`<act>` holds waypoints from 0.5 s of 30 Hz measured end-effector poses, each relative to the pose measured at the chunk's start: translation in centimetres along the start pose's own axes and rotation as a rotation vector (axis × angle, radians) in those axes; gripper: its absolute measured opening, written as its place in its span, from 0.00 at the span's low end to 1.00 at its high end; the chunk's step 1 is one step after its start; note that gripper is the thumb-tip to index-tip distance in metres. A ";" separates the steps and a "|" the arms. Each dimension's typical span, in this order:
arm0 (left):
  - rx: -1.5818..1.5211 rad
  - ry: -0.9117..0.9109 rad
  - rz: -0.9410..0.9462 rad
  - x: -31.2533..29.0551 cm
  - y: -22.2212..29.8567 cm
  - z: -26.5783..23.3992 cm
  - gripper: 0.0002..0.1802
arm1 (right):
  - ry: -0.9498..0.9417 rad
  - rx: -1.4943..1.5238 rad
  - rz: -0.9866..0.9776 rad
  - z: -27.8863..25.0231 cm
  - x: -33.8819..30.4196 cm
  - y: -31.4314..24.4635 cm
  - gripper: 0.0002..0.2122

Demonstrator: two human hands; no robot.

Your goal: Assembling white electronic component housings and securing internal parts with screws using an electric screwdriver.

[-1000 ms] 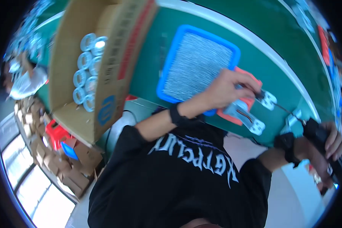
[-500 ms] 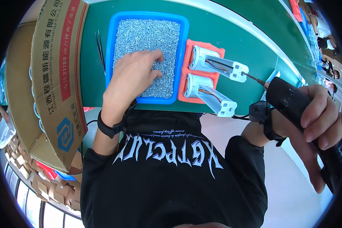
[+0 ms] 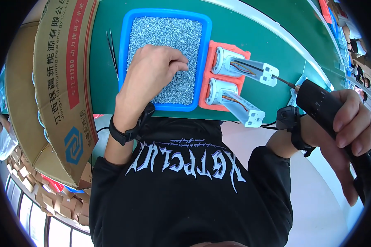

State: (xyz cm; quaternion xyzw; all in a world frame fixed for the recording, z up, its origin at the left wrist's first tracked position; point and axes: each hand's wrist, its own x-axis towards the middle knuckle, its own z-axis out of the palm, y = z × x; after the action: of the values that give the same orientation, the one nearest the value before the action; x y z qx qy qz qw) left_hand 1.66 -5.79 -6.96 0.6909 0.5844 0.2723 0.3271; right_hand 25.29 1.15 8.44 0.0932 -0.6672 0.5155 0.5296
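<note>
My left hand (image 3: 154, 68) is over a blue tray (image 3: 124, 49) full of small silver screws (image 3: 169, 33). Its thumb and forefinger are pressed together; whatever lies between them is too small to make out. My right hand (image 3: 352, 119) grips a black electric screwdriver (image 3: 319, 101), its thin bit pointing left. The bit's tip meets the white end plate of the upper device (image 3: 253, 70), which has a round white base and wires along a pale frame. A second such device (image 3: 239, 105) lies just below. Both bases rest in an orange-red foam holder (image 3: 212, 74).
A large open cardboard box (image 3: 66, 103) stands at the left edge of the green table (image 3: 177, 5). Black tweezers (image 3: 111, 51) lie between box and tray. A black cable (image 3: 270, 124) shows below the devices. Other people are in the background at far right.
My left thumb and forefinger, apart before, have closed together over the screws. The view has shifted slightly. My right hand still holds the screwdriver against the upper device.
</note>
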 end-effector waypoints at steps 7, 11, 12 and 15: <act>0.007 -0.100 -0.090 0.1 0.2 -0.2 0.06 | -0.013 0.015 0.006 -0.2 0.0 0.0 0.39; -0.085 -0.052 -0.042 0.4 0.4 0.0 0.04 | 0.066 -0.019 0.008 -1.0 -0.4 -0.5 0.36; -0.160 -0.010 -0.014 0.7 0.6 0.3 0.04 | 0.092 -0.045 0.026 -1.6 -0.7 -0.8 0.35; -0.310 0.080 0.036 1.3 1.5 1.3 0.04 | 0.173 -0.114 0.081 -3.0 -1.6 -1.8 0.35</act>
State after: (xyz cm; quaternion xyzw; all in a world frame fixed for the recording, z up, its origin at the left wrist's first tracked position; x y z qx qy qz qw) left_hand 3.78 -4.87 -6.61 0.6310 0.5357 0.3924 0.4012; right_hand 29.04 2.02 7.94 -0.0090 -0.6504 0.5037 0.5686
